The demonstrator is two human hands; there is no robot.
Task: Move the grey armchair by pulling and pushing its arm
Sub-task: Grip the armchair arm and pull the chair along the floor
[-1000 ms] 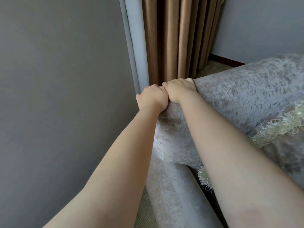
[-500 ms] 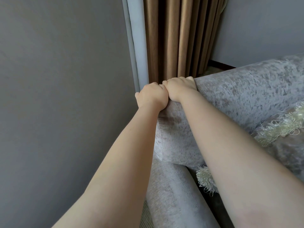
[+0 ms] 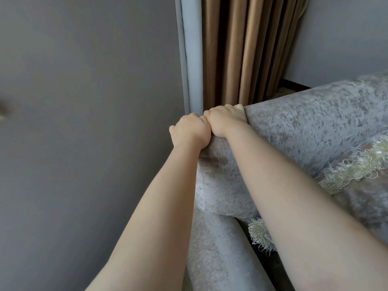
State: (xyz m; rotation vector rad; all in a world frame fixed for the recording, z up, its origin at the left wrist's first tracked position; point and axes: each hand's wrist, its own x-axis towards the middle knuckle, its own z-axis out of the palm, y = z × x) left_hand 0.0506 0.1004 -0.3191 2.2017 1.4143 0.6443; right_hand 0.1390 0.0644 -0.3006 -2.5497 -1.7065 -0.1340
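The grey armchair (image 3: 315, 122) fills the right and lower middle of the head view, covered in mottled velvet-like fabric. Its upper corner is gripped by both hands side by side. My left hand (image 3: 190, 133) curls over the corner on the wall side. Touching it on the right, my right hand (image 3: 225, 118) curls over the top edge, fingers hidden behind the fabric. The chair's arm (image 3: 218, 248) runs down toward me between my forearms.
A grey wall (image 3: 84, 122) stands close on the left of the chair. Brown curtains (image 3: 241, 49) and a pale blue frame (image 3: 192, 49) rise just behind the hands. A grey cushion with pale fringe (image 3: 357, 164) lies on the seat at right.
The chair's corner and both hands sit slightly lower and nearer in view, and less floor shows behind the chair. Both grips are unchanged.
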